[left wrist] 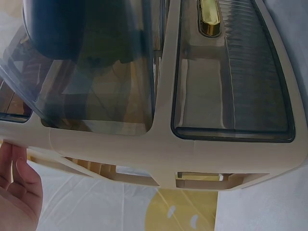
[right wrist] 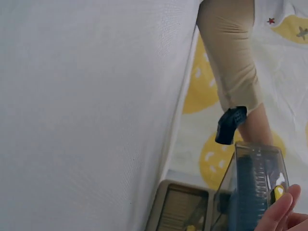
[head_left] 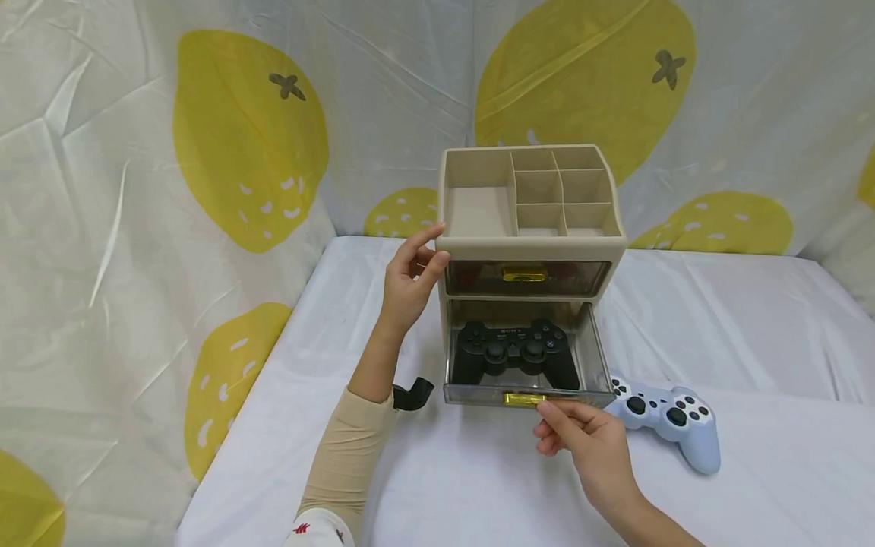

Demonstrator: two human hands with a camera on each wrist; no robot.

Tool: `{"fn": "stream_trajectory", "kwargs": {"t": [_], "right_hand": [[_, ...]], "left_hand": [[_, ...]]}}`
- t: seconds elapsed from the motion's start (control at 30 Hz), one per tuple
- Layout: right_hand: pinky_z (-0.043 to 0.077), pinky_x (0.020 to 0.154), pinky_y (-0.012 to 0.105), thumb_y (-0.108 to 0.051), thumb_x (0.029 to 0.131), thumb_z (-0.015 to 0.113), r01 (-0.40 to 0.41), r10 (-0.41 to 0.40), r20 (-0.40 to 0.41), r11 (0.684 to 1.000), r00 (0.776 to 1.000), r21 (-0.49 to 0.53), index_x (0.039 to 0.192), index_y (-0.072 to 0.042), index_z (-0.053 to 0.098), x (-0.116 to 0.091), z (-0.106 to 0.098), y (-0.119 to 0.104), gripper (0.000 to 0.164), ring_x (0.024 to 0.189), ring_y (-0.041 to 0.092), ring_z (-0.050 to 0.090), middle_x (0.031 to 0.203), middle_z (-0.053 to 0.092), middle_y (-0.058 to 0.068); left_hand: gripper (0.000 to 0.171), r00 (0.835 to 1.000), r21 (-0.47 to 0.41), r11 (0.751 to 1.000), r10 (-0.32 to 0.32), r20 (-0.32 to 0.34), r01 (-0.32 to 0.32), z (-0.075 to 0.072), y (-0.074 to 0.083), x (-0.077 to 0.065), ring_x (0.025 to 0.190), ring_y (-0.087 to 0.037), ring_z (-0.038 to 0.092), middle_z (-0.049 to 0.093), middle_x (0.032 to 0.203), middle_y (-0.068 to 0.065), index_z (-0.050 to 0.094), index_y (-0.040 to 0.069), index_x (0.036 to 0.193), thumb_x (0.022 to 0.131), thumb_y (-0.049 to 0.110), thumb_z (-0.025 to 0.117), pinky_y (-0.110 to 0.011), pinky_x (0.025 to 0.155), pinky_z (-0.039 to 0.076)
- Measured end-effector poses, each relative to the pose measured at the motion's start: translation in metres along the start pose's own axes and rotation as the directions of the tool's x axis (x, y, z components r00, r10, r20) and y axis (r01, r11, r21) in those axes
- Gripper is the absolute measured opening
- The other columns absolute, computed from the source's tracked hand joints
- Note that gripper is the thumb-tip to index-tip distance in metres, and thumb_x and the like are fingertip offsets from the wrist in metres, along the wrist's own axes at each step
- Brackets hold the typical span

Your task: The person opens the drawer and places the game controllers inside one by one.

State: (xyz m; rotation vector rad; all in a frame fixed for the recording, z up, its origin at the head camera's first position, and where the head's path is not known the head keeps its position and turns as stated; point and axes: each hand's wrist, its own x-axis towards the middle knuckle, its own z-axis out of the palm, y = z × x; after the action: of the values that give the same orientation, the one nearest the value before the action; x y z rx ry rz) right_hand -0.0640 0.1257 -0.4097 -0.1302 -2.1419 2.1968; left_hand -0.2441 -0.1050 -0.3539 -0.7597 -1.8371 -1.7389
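A beige desktop organizer [head_left: 533, 249] has an open see-through drawer [head_left: 472, 395] with a gold handle [head_left: 524, 399]. Inside lies a black game controller [head_left: 513, 353] marked SONY. My right hand [head_left: 595, 448] pinches the drawer's front at the handle's right end, thumb uppermost; the right wrist view shows its fingers [right wrist: 279, 211] by the handle. My left hand [head_left: 409, 281] holds the organizer's upper left corner, index finger at the rim and thumb on the front. In the left wrist view, that hand [left wrist: 21, 192] shows at the lower left, against the side.
A light blue game controller [head_left: 666, 418] lies right of the drawer on the white cloth [head_left: 745, 486]. Above the open drawer is a closed drawer [head_left: 478, 277]; another closed drawer [left wrist: 207, 96] sits below it. A lemon-print curtain [head_left: 396, 99] hangs behind. Divided compartments [head_left: 540, 186] top the organizer.
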Motion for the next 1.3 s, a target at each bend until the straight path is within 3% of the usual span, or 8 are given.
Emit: {"fn": "stream_trajectory", "kwargs": {"t": [0.17,0.43,0.8,1.03,1.3], "right_hand": [[0.052,0.049,0.027,-0.002,0.093,0.065,0.037,-0.037,-0.006,0.999,0.999,0.002,0.093,0.017,0.064,0.001,0.002,0.001,0.019,0.045,0.017,0.057,0.059,0.061,0.008],[0.049,0.047,0.027,-0.001,0.092,0.066,0.106,-0.106,0.039,0.994,0.994,0.003,0.086,0.008,0.069,0.009,0.003,0.001,0.011,0.043,0.016,0.054,0.055,0.059,0.007],[0.049,0.045,0.025,-0.002,0.092,0.066,0.144,-0.144,0.014,0.99,0.989,0.003,0.085,0.01,0.068,0.026,0.006,-0.005,0.014,0.042,0.014,0.054,0.054,0.058,0.006],[0.05,0.047,0.025,-0.006,0.093,0.066,0.126,-0.126,0.018,0.992,0.992,-0.018,0.091,0.017,0.064,0.037,0.005,-0.007,0.024,0.043,0.015,0.054,0.055,0.058,0.007],[0.049,0.047,0.025,-0.014,0.093,0.069,0.09,-0.09,-0.011,0.995,0.996,-0.04,0.091,0.008,0.068,0.05,0.008,-0.011,0.023,0.044,0.016,0.054,0.056,0.058,0.007]], "left_hand": [[0.071,1.0,-0.004,1.0,0.001,0.0,-0.001,-0.002,0.001,-0.001,0.075,-0.012,0.056,0.058,0.083,0.0,0.057,-0.002,0.129,0.089,0.056,0.063,-0.026,0.067,0.047],[0.071,1.0,-0.026,1.0,0.012,-0.002,-0.012,-0.003,0.001,-0.002,0.073,-0.012,0.055,0.057,0.082,0.002,0.057,-0.004,0.129,0.089,0.054,0.063,-0.025,0.066,0.046],[0.072,1.0,-0.033,0.999,0.008,0.002,-0.008,-0.001,0.002,-0.001,0.077,-0.012,0.057,0.058,0.082,-0.001,0.056,-0.005,0.128,0.089,0.056,0.063,-0.025,0.067,0.046],[0.072,1.0,-0.029,0.999,0.014,0.008,-0.014,0.0,0.002,0.0,0.077,-0.012,0.057,0.058,0.084,-0.006,0.056,-0.005,0.128,0.089,0.056,0.063,-0.026,0.067,0.046],[0.072,1.0,-0.03,0.999,0.011,0.005,-0.011,0.001,0.001,0.0,0.077,-0.012,0.057,0.058,0.084,-0.004,0.057,-0.004,0.128,0.089,0.056,0.063,-0.025,0.067,0.046]]}}
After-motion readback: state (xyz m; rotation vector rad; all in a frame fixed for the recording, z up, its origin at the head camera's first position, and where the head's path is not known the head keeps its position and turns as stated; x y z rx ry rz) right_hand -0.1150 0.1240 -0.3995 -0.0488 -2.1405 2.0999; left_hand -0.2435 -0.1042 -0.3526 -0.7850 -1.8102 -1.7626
